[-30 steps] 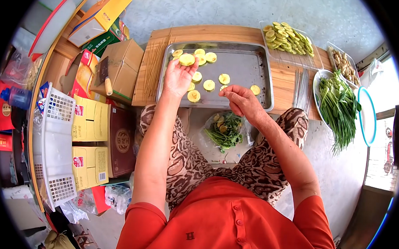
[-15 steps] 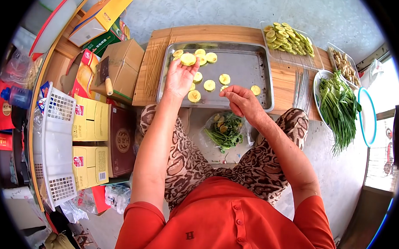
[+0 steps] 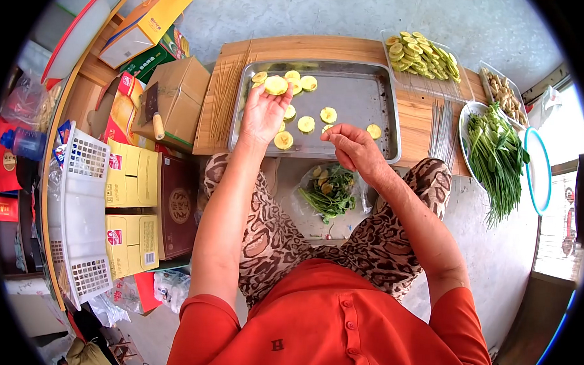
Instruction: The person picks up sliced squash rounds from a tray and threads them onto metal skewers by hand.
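Over the left part of a metal tray (image 3: 363, 88), my left hand (image 3: 263, 114) holds a round pale-green zucchini slice (image 3: 275, 85) at its fingertips, palm turned up. My right hand (image 3: 356, 148) is above the tray's near edge, thumb and forefinger pinched together. Whatever is in that pinch, if anything, is too thin or hidden to make out. Several more zucchini slices (image 3: 305, 124) lie spread in the tray, one (image 3: 373, 131) to the right of my right hand and another partly covered by its fingertips.
Thin wooden skewers (image 3: 225, 103) lie left of the tray, metal skewers (image 3: 442, 131) to its right. A clear container of zucchini slices (image 3: 465, 92) and a dish of leafy greens (image 3: 496, 148) stand at right. Below, between the knees, sits a bag of greens (image 3: 330, 193). A cleaver (image 3: 156, 113) rests by cardboard boxes.
Almost nothing differs. Both hands keep their places and grips, with only a very slight shift of the whole view.
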A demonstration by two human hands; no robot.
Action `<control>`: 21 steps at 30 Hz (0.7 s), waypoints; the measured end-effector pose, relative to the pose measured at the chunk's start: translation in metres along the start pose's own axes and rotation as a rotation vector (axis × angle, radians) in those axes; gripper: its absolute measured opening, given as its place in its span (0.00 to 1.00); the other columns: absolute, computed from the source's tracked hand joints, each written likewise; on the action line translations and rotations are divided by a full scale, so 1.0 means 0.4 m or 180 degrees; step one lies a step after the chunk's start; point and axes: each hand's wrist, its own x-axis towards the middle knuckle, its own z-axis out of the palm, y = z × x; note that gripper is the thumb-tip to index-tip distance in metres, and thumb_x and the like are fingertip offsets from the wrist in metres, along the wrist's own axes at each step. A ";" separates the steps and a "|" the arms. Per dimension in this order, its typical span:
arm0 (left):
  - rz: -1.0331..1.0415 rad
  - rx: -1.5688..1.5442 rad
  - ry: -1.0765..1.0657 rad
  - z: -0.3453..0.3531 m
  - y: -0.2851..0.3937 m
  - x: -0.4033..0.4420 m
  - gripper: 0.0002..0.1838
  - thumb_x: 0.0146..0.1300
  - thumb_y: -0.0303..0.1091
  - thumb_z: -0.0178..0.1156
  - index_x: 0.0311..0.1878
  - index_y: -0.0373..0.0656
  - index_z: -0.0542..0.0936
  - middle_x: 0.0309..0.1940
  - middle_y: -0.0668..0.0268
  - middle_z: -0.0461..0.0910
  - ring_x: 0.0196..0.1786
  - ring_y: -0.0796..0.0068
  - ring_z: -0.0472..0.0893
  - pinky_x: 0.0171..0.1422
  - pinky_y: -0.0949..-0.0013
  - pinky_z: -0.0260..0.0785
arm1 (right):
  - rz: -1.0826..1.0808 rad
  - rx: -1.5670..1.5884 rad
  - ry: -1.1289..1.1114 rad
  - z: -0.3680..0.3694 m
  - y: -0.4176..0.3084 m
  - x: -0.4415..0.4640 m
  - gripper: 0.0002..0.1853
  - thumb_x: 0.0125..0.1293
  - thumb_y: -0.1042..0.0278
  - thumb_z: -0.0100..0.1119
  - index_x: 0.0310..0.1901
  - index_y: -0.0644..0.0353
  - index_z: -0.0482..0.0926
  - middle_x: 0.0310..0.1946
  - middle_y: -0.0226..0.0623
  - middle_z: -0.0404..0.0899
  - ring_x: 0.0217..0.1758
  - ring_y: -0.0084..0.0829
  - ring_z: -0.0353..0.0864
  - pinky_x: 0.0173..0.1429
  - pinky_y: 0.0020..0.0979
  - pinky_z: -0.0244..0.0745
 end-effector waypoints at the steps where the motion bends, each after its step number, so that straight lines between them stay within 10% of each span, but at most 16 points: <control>1: -0.0017 -0.0003 0.0000 0.001 0.000 0.000 0.17 0.62 0.32 0.54 0.48 0.28 0.72 0.51 0.49 0.72 0.56 0.57 0.72 0.65 0.60 0.66 | -0.0004 -0.0013 0.0004 0.001 -0.001 -0.001 0.10 0.71 0.65 0.47 0.42 0.60 0.77 0.11 0.19 0.60 0.12 0.13 0.53 0.17 0.19 0.48; 21: -0.0315 0.0482 -0.0086 0.021 -0.035 -0.015 0.20 0.64 0.36 0.52 0.52 0.28 0.70 0.50 0.51 0.74 0.54 0.58 0.74 0.62 0.62 0.68 | -0.0057 0.0127 0.0104 0.009 -0.002 0.014 0.10 0.71 0.65 0.46 0.40 0.61 0.76 0.12 0.19 0.59 0.12 0.13 0.52 0.18 0.19 0.48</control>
